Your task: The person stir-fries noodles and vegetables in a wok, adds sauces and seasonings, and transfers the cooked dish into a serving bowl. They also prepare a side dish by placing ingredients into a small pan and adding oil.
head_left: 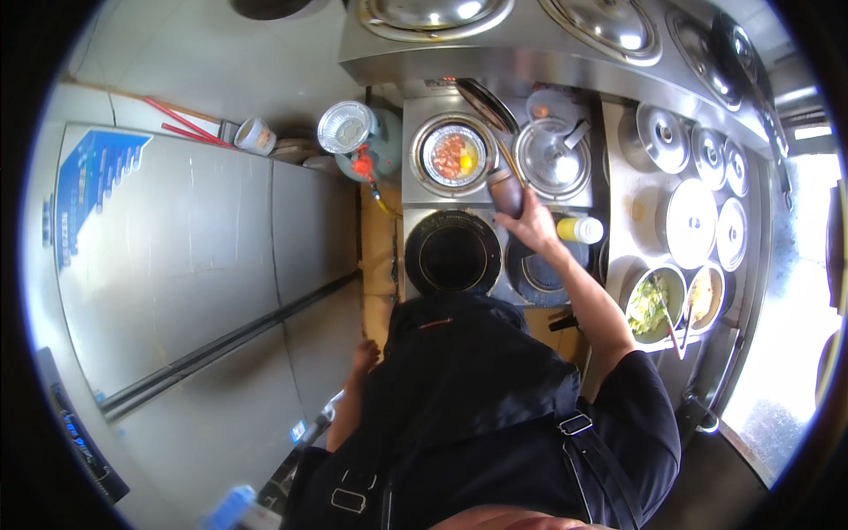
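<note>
Bottle [506,193], brown, sits in my right hand [535,224] in the head view; my fingers are closed on it, thumb on the side nearer me. Its long axis runs away from me with a slight lean left. The foil bowl [429,158] lies ahead and to the left of my fingers, just beyond the bottle's far end and apart from it. Pinkish meat [448,155] fills much of the bowl, with an egg yolk [466,162] on the side nearer the bottle. My right hand is clearly the nearer; my left [365,355] hangs low beside my body, well apart from the bottle, and I cannot tell whether its fingers are curled or loose.

My own palm covers the bottle's near end, so I can't tell which end has the opening. Thin tan sticks [508,161] run close to my fingertips; whether I touch them is unclear. A yellow bottle [579,230] lies right of my wrist, and my hand and forearm partly cover the right-hand burner [537,272].
</note>
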The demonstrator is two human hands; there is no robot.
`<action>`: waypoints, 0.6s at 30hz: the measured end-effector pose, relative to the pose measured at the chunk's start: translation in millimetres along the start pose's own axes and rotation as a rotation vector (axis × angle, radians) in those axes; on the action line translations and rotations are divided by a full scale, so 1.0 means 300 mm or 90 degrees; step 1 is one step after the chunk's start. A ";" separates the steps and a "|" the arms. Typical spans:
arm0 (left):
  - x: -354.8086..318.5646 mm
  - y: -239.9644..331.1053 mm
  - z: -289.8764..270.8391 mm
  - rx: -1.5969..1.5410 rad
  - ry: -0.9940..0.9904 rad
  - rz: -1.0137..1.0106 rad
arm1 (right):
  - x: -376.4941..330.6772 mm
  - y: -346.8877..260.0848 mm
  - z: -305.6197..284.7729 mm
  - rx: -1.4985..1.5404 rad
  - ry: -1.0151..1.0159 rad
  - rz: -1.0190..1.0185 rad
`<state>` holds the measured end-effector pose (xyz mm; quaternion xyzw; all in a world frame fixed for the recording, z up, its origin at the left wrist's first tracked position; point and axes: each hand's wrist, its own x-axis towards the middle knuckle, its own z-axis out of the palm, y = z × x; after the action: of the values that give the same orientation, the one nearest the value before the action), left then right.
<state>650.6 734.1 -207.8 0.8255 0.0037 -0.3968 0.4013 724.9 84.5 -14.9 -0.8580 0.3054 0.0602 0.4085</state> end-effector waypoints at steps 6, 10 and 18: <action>0.068 -0.153 -0.049 -0.498 0.013 -0.115 | 0.266 0.017 0.292 -0.229 -0.156 0.146; 0.036 -0.333 -0.064 -0.099 0.083 0.092 | 0.378 -0.008 0.299 -0.353 -0.143 0.105; -0.004 -0.425 -0.080 0.387 0.055 0.296 | 0.390 -0.113 0.210 -0.384 -0.215 0.040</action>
<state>624.1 836.7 -282.4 0.9016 -0.2848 -0.2430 0.2170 848.0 91.6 -75.1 -0.9082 0.2285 0.3013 0.1794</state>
